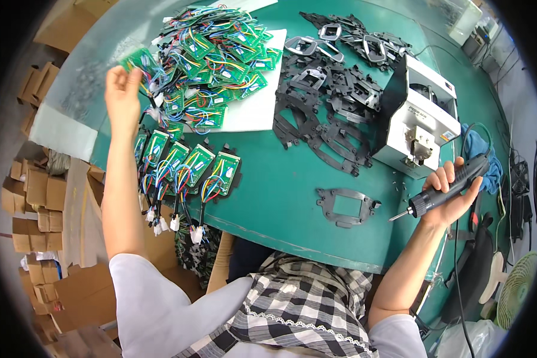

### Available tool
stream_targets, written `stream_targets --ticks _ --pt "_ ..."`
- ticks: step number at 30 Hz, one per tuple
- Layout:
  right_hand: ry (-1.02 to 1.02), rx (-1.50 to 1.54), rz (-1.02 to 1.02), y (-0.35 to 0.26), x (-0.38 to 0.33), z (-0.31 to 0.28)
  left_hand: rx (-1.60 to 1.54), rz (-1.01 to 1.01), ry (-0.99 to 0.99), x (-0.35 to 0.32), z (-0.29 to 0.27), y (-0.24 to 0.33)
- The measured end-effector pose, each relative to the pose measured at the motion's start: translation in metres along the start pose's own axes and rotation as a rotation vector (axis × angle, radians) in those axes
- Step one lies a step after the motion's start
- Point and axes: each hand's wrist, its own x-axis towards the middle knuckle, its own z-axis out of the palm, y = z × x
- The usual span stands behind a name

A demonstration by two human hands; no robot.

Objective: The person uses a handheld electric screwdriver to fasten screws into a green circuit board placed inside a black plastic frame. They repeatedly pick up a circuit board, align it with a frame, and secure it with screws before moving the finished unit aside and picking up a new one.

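My left hand [123, 89] pinches the edge of a green circuit board [139, 59], lifted at the left side of a large heap of wired circuit boards [212, 59]. In my right hand [450, 194] lies a black electric screwdriver [450, 190], its bit pointing left over the green table. To the left of that bit, a single black plastic frame [347, 206] lies flat. Several boards set on black frames [224, 173] stand in a row near the table's front left edge, their wires and white connectors [197, 234] hanging over it.
A white box-shaped machine [417, 119] stands at right, with a blue cloth [492, 173] beside it. Loose black frames [322, 113] pile up mid-table. Cardboard boxes [45, 191] stack at left; a green fan [519, 289] is at lower right. The screwdriver's cord [456, 280] hangs down.
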Motion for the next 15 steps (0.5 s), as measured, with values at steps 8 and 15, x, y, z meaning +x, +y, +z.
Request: stream_targets --ticks 8,15 --pt "0.084 -0.002 -0.023 0.000 0.001 0.000 -0.080 -0.062 -0.831 -0.094 0.095 0.149" --pt "0.165 -0.153 -0.134 0.001 0.000 0.009 0.142 0.320 -1.120 -0.209 0.187 0.142"
